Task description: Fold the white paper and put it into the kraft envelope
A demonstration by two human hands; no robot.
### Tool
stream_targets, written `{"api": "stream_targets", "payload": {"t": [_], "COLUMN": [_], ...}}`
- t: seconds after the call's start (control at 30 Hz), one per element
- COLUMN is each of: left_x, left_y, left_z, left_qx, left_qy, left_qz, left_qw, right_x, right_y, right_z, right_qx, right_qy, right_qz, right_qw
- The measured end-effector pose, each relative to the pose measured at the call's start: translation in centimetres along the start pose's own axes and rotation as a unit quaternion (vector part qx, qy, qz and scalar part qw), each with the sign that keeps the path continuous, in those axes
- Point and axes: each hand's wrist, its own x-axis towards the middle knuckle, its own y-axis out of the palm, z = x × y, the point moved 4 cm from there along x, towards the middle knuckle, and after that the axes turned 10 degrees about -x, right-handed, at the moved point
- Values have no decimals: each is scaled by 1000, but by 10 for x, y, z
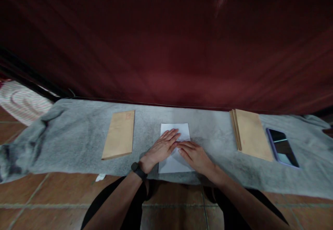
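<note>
White paper sheet [174, 164] is laid flat on the grey cloth [210, 126], close to its near edge and directly in front of the person; clock positions are given from the sheet, with 12 o'clock pointing away from the person. The left hand [164, 147] is spread palm down over the sheet, its fingers pointed toward 1 o'clock. The right hand [194, 154] is placed palm down from the 4 o'clock side, its fingers directed toward 10 o'clock and brought up against the left hand near the middle of the sheet. Both hands are open, and nothing is gripped by either. A black wristwatch [138, 171] is worn on the left wrist.

Between 9 and 10 o'clock, apart from the sheet, a brown kraft envelope [119, 135] is set on the cloth, with red printing near its far right corner. Between 2 and 3 o'clock, a stack of brown kraft envelopes [254, 135] is placed, its left edges slightly fanned. Just beyond it, at 3 o'clock, a smartphone [283, 148] in a purple case is laid screen up. At 12 o'clock, the cloth is bordered by a dark red surface [169, 49]. At 8 o'clock, a small white scrap [100, 177] is seen on the tiled floor [59, 192].
</note>
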Motion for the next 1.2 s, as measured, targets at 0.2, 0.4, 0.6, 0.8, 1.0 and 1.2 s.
{"api": "stream_targets", "payload": {"t": [0.2,0.4,0.6,0.8,1.0,1.2], "left_x": [1,-5,-18,-56,-87,-80], "left_y": [-3,-16,-22,-7,9,11], "left_z": [18,40,35,7,-35,-58], "left_qx": [63,104,25,-132,-56,43], "left_qy": [-54,-148,-168,-179,-147,-104], "left_qz": [-42,-68,-85,-74,-19,48], "left_qw": [996,981,982,972,987,992], "right_x": [18,15,13,14,18,22], "right_y": [22,35,40,45,44,31], "right_z": [-40,-55,-55,-57,-57,-64], "right_qx": [-139,-204,-241,-250,-222,-179], "right_qy": [61,97,101,117,133,114], "right_qz": [10,7,-26,-27,-5,38], "right_qw": [988,974,965,961,966,977]}}
